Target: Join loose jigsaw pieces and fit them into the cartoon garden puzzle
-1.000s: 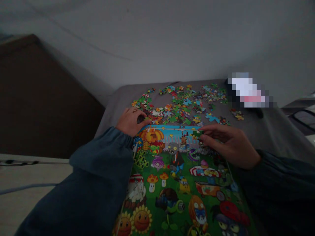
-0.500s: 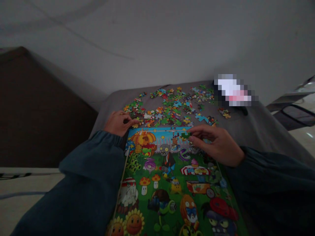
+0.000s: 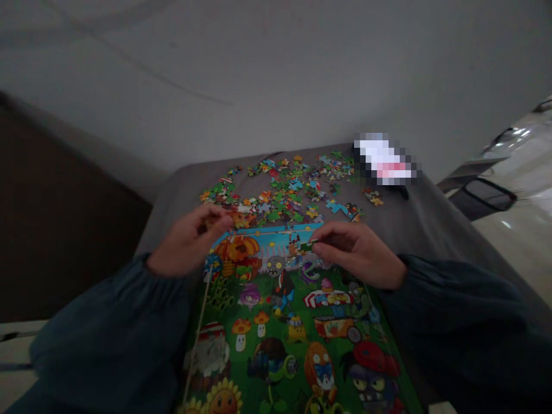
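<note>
While lifted off the picture sheet (image 3: 284, 322) since before | right hand (image 3: 360, 256) pinches puzzle piece (image 3: 307, 246) | left hand (image 3: 190, 241) fingers curled, grip unclear

right hand (image 3: 360, 259) pinches green piece (image 3: 307, 246) | over picture sheet (image 3: 284, 333) (dim)

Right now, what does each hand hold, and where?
Right hand pinches a green piece by its edge. Left hand: cannot tell.

pixelated object (image 3: 385, 163), poster (image 3: 284, 322) bottom cropped
</note>
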`<action>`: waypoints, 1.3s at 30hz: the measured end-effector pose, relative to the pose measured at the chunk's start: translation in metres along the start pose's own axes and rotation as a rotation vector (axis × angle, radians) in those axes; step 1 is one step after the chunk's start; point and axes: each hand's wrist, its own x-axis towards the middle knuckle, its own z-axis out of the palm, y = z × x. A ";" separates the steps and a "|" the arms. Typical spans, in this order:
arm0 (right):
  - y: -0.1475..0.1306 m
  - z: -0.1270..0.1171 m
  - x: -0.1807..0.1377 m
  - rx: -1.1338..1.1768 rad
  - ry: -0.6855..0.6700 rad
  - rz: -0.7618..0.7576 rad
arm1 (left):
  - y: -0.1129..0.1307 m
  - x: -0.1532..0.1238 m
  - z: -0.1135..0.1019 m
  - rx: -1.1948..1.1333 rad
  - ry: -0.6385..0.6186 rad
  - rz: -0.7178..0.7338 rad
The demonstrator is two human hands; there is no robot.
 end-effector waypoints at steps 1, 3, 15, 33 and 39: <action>-0.003 0.003 -0.001 0.048 -0.026 0.008 | 0.012 -0.007 0.014 -0.114 -0.156 0.035; -0.007 0.009 -0.004 0.129 -0.061 0.018 | 0.031 -0.022 0.038 -0.252 -0.412 0.061; -0.012 0.016 -0.011 0.331 -0.070 0.148 | 0.039 -0.035 0.061 -0.258 -0.506 0.033; -0.005 0.023 -0.012 0.376 -0.090 0.291 | 0.036 -0.038 0.066 -0.409 -0.289 0.025; 0.000 0.024 -0.009 0.412 0.036 0.426 | 0.040 -0.038 0.069 -0.508 -0.378 -0.045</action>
